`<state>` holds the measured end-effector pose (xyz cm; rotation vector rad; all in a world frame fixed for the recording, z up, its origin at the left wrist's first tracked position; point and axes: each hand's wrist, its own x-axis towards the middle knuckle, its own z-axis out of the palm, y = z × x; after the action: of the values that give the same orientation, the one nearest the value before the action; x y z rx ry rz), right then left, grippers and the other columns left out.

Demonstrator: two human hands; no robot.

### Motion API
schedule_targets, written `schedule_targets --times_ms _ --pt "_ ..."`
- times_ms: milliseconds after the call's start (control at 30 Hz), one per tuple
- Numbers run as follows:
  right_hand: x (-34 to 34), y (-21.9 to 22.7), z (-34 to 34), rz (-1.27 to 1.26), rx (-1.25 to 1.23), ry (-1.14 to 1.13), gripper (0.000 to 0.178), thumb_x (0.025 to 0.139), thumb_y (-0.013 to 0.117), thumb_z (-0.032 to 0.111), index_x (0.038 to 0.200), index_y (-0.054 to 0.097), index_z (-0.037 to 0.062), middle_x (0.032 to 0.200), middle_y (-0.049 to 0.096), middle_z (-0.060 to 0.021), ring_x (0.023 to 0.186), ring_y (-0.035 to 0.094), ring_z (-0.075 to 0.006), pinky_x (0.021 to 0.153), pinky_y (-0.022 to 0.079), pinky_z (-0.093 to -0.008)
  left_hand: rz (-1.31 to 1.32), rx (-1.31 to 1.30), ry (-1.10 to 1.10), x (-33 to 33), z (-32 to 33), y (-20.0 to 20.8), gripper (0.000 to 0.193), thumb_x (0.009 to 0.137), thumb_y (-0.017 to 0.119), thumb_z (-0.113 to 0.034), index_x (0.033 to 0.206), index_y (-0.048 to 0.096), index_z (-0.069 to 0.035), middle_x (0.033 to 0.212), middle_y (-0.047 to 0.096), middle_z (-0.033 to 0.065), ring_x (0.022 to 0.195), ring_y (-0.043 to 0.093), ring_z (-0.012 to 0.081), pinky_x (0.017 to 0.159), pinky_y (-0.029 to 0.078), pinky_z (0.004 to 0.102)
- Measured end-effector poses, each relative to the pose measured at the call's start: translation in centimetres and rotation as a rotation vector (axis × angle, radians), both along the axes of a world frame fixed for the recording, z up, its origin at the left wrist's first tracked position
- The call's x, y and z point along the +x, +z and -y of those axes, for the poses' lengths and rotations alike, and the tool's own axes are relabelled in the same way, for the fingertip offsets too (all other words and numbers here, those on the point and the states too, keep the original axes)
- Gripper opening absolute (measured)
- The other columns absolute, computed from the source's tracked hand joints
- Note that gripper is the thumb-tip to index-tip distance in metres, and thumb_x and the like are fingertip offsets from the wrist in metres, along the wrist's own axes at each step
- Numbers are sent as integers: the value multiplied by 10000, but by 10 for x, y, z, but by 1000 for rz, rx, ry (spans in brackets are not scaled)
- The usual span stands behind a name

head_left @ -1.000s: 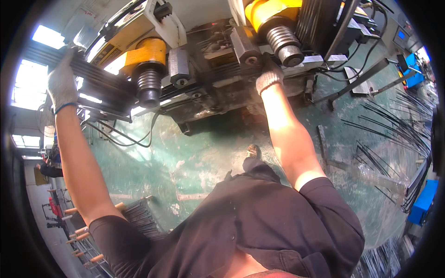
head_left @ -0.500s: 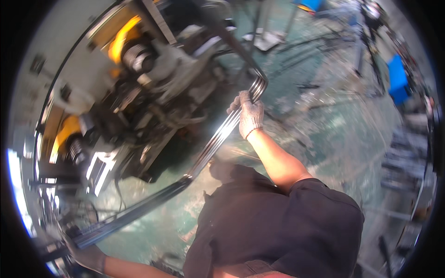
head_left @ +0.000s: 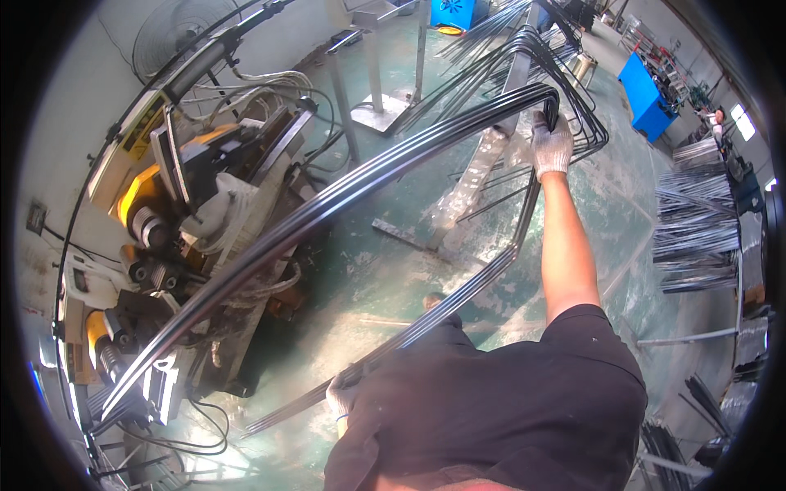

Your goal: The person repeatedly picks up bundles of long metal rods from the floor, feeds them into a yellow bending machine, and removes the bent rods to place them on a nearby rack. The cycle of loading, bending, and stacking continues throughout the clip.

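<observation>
Both my gloved hands hold a bundle of several bent metal rods (head_left: 360, 185). Its long upper arm slants from a sharp bend at the upper right down to the lower left, and a second arm runs back beneath it. Close to the sharp bend, my right hand (head_left: 551, 147) is closed round the bundle with the arm stretched forward. My left hand (head_left: 340, 396) grips the lower arm beside my body; part of it is hidden by the rods and my dark shirt. Just beyond my right hand, more bent rods (head_left: 585, 114) hang on a metal stand (head_left: 517, 72).
A machine with yellow parts (head_left: 141, 196) and cables stands along the left, near the rods' far ends. On the right lie stacked metal rods (head_left: 696, 221). A blue cabinet (head_left: 647, 100) stands at the back right, and a fan (head_left: 176, 41) is by the left wall.
The view has turned and sharpened. My right hand has carried the bundle forward and right to the stand. My left hand has come from the far lower left to beside my body.
</observation>
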<state>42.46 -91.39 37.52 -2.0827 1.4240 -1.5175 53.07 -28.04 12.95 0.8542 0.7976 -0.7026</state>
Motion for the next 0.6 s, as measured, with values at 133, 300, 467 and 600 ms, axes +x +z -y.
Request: schedule_targets --times_ms 133,300,467,600 --pt "-16 -13 127 -128 112 10 521 973 706 492 1064 679 -21 987 726 -311 990 693 -515 851 549 -536 230 128 -491 -23 65 -19 110 945 589 -31 1045 601 11 1050 661 155 1046 626 340 969 519 510" --pt "-2 -84 278 -462 97 -21 451 1021 613 432 1249 578 45 1051 722 -332 1005 709 -517 873 582 -576 66 -257 -190 -14 179 19 289 915 611 24 1192 575 -49 1061 676 133 990 648 319 862 554 503" --pt "41 -65 346 -652 55 -128 232 1038 487 225 1255 560 186 970 768 -231 868 763 -443 781 604 -571 222 103 -81 -1 231 79 288 962 605 29 1243 566 -17 1082 710 211 936 714 360 847 626 484" --pt "60 -14 355 -1096 -93 -363 474 1048 527 455 1429 590 182 1461 609 -127 1347 596 -334 976 540 -621 155 255 -6 -14 205 64 312 940 611 11 1241 540 -23 978 691 197 870 699 342 765 601 475"
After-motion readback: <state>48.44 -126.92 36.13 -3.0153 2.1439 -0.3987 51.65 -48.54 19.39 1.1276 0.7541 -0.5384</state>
